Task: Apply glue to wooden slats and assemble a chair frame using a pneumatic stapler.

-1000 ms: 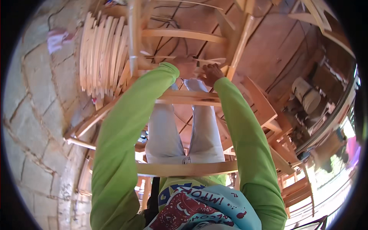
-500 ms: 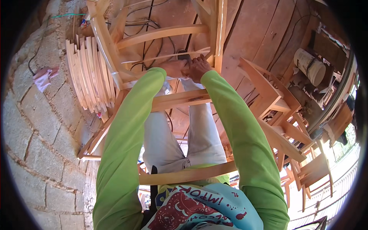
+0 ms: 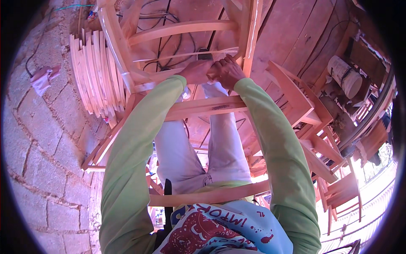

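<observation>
My left hand (image 3: 197, 72) and my right hand (image 3: 227, 72) meet at the upper middle, inside a light wooden chair frame (image 3: 184, 28). Both are closed, fingers curled together, and whatever they grip is hidden. Close above them runs a thin wooden strip (image 3: 177, 56), with the toe of a dark shoe (image 3: 205, 54) just past it. The right hand is beside the frame's right upright (image 3: 252, 40). Under my wrists lies a wooden crossbar (image 3: 203, 109) with a dark streak on it, and a curved rail (image 3: 211, 194) spans the space near my waist.
Stacked curved wooden slats (image 3: 96, 74) lean by a block wall (image 3: 42, 156) on the left. To the right are wooden chair parts (image 3: 292, 95), a whitish bucket (image 3: 344, 76) and a chair (image 3: 344, 192). Dark cables (image 3: 169, 19) lie on the plank floor (image 3: 292, 34).
Both hands have shifted slightly up, the right one also to the right. The view has tilted a little and the picture's colours turned pinker. The chair frame stays around my arms.
</observation>
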A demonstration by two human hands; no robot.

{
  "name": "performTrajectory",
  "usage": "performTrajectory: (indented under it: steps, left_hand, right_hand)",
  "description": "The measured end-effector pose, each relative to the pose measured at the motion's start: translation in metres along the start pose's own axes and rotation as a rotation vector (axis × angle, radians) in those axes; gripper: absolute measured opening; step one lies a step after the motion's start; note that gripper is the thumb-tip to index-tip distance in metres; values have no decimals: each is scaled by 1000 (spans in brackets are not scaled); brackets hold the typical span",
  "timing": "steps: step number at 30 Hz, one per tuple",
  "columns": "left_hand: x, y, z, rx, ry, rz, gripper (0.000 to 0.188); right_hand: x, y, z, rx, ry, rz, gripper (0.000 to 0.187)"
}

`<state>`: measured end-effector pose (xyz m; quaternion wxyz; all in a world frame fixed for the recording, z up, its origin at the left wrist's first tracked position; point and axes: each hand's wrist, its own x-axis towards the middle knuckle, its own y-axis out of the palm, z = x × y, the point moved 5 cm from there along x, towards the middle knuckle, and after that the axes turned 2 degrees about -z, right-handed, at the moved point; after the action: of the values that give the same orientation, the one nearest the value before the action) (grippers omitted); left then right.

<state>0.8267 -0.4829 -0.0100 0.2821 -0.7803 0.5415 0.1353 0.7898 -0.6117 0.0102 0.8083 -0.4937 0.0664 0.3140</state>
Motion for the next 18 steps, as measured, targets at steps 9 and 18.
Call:
performTrajectory:
  steps: [9, 18]
  left_hand:
    - [-1, -10, -10, 79, 41, -5, 53]
    - [19, -10, 5, -473, -37, 179, 50]
  right_hand:
    - [-2, -7, -2, 89, -1, -46, 50]
    - [-17, -50, 13, -23, -161, -151, 42]
